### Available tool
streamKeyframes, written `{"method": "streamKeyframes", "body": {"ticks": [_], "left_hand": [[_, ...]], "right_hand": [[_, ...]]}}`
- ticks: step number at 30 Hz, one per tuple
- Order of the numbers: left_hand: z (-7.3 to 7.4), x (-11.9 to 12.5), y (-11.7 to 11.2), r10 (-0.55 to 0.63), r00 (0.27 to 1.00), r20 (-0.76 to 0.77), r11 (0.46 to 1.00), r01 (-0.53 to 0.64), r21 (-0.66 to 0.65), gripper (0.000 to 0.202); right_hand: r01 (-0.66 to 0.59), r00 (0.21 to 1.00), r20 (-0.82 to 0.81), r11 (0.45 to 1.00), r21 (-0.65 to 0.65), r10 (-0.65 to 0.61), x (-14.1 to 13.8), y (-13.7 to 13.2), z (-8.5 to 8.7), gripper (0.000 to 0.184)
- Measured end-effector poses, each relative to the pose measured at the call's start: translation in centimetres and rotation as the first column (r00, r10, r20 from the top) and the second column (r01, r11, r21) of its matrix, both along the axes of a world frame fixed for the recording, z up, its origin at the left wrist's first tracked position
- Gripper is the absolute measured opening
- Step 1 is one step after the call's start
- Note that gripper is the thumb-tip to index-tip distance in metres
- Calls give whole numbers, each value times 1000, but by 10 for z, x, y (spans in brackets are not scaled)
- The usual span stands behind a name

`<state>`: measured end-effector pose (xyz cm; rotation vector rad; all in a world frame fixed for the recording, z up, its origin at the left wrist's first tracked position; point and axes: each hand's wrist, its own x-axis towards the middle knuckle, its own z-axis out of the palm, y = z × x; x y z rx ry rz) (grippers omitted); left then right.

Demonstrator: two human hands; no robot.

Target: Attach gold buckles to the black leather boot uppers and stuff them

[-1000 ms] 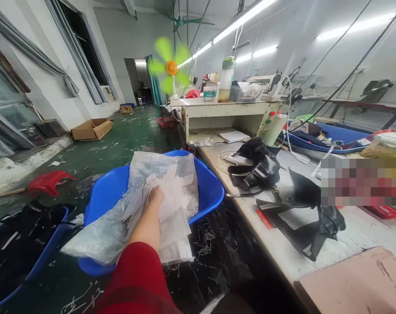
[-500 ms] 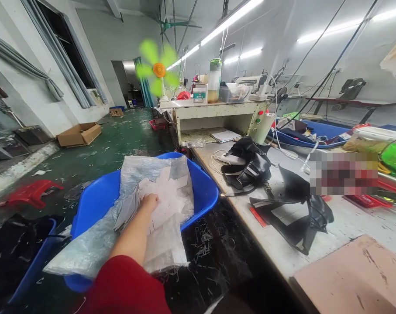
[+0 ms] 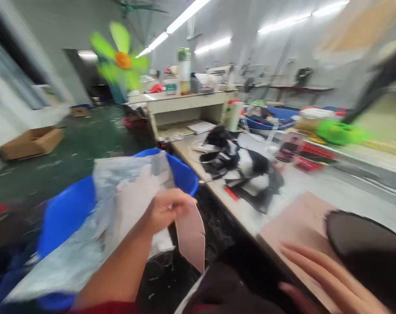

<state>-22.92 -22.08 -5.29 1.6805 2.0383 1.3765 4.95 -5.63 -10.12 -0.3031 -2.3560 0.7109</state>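
Observation:
My left hand (image 3: 167, 209) is closed on a pale cut piece (image 3: 191, 235) that hangs down from its fingers, just above the edge of a blue tub (image 3: 67, 209). The tub holds a clear plastic bag (image 3: 119, 205) with more pale pieces. My right hand (image 3: 322, 279) lies open, fingers stretched out, at the near edge of a pinkish board (image 3: 299, 226) on the workbench. A black rounded piece (image 3: 361, 244) sits on the board just beyond that hand. The picture is blurred by motion.
A heap of black shoe parts (image 3: 240, 165) lies further along the workbench (image 3: 332, 187). A green and orange fan (image 3: 119, 61) stands at the back by a cream shelf unit (image 3: 184, 109). A cardboard box (image 3: 30, 141) sits on the green floor, left.
My left hand has lifted a pale piece out of the bag in the tub and drawn it toward me. The view has swung right, and my right hand has come into sight on the board.

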Motion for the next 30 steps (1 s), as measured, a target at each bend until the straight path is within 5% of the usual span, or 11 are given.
{"method": "streamKeyframes", "body": {"ticks": [3,6,8,9,12,14,17,22,24,27,30], "left_hand": [[3,76,68,-602,798,-22,795,602,70,18],[4,131,118,-747,646,-157,626,763,160,22],[0,151,149,-694,707,-139,663,702,261,35],[-4,158,165,-664,742,-94,701,662,266,37],[-24,181,214,-683,715,-150,727,684,-51,29],[-41,205,245,-768,569,-294,639,715,-284,27],[-63,245,281,-827,418,-376,544,765,-346,32],[-83,277,298,-845,254,-470,469,774,-425,40],[-89,278,288,-818,283,-501,522,731,-440,46],[-98,279,267,-743,393,-542,646,635,-424,61],[-107,286,252,-670,478,-568,729,569,-381,60]], "right_hand": [[-153,972,143,964,-218,186,-2,-13,35,50],[-84,966,190,908,-410,175,15,-6,41,25],[164,981,176,825,-541,-80,52,2,27,24],[314,948,167,718,-622,-270,77,4,16,24],[679,610,203,372,-633,-766,159,9,-20,34],[833,451,237,311,-458,-860,199,11,-37,30],[906,395,260,326,-271,-881,219,11,-47,21],[855,492,301,518,8,-817,212,10,-33,38],[875,482,302,470,-116,-823,221,10,-24,25],[839,426,241,280,-467,-872,232,8,-17,30],[745,500,209,295,-598,-841,209,8,-23,37]]}}
